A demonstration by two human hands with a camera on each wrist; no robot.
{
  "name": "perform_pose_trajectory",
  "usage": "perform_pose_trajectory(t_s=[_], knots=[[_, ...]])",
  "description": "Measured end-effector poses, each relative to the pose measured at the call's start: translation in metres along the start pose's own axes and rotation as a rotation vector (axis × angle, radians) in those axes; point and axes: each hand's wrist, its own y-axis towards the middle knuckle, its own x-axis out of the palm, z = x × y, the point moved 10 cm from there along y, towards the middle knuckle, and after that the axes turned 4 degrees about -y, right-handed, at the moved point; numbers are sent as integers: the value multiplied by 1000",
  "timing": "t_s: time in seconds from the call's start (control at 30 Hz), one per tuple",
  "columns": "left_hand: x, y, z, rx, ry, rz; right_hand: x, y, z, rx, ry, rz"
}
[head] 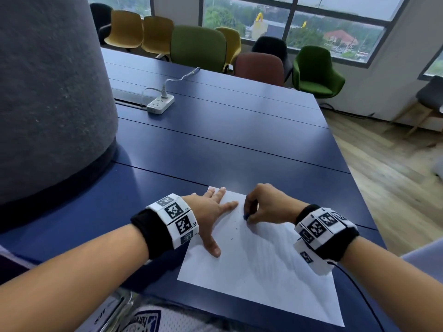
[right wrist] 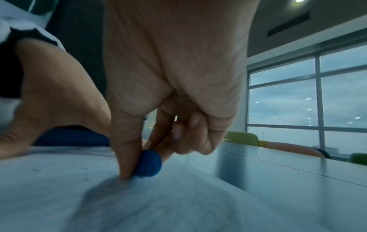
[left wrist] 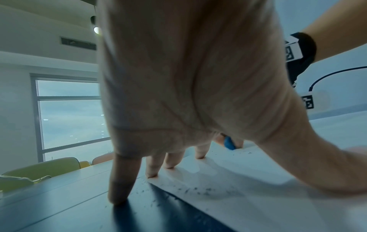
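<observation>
A white sheet of paper point(head: 263, 257) lies on the dark blue table point(head: 227, 144) near its front edge. My left hand point(head: 213, 212) lies flat with spread fingers on the sheet's left edge, its little finger on the table point(left wrist: 119, 188). My right hand point(head: 261, 207) pinches a small blue eraser point(head: 246, 216) between thumb and fingers and presses it onto the paper near the sheet's far end. The right wrist view shows the blue eraser point(right wrist: 149, 163) touching the paper point(right wrist: 178, 204) under the thumb. Dark eraser crumbs point(left wrist: 190, 190) lie scattered on the sheet and table by the left hand.
A large grey felt-covered column point(head: 48, 92) rises at the left. A white power strip point(head: 160, 103) with a cable sits mid-table at the far left. Coloured chairs point(head: 199, 47) line the far edge before windows. The table's right edge drops to wooden floor point(head: 395, 176).
</observation>
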Motion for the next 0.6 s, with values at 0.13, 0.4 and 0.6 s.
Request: perform_pose_trajectory(t_s=[0.13,0.4,0.6], knots=[[0,0,-2,-4,-1,-6,15,-5,-9,-22,22,-190],[1,1,-1,-2,-4,-1,0,17,7,18,15,-78],[1,0,-1,-3,0,-1,-15,25,16,55,44,52]])
